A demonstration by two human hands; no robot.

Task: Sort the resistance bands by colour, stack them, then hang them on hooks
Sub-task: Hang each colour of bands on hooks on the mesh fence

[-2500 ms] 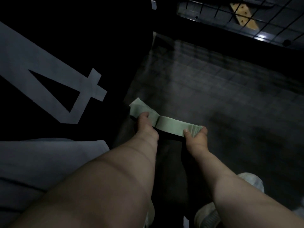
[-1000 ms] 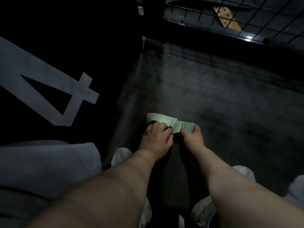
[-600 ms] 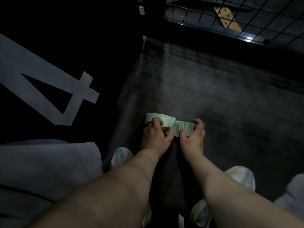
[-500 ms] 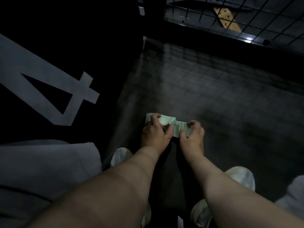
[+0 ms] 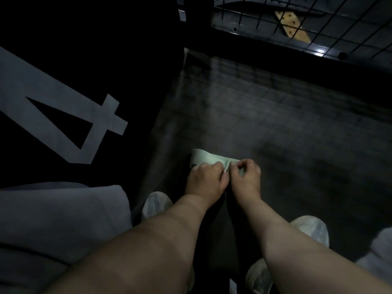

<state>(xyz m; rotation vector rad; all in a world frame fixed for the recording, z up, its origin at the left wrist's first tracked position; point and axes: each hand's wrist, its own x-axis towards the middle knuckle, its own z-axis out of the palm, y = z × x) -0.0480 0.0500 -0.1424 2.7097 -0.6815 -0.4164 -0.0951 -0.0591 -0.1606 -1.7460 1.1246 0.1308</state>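
Note:
A pale green resistance band (image 5: 206, 159) is bunched up just above the dark floor, low in the middle of the head view. My left hand (image 5: 206, 181) grips its left part with curled fingers. My right hand (image 5: 246, 177) pinches the right end, and the two hands touch at the knuckles. Most of the band is hidden under my fingers; only a short folded strip shows to the upper left. No hooks or other bands are in sight.
A black panel with a large grey "4" (image 5: 63, 115) fills the left. A wire grid (image 5: 307, 22) with a yellow perforated strip (image 5: 292, 26) runs along the top right. My white shoes (image 5: 156, 203) (image 5: 309, 230) stand on the dark tiled floor (image 5: 297, 124).
The band was stretched between my hands at first. My hands have come together and folded it into a short bundle, and my right fingers have curled tighter over its end.

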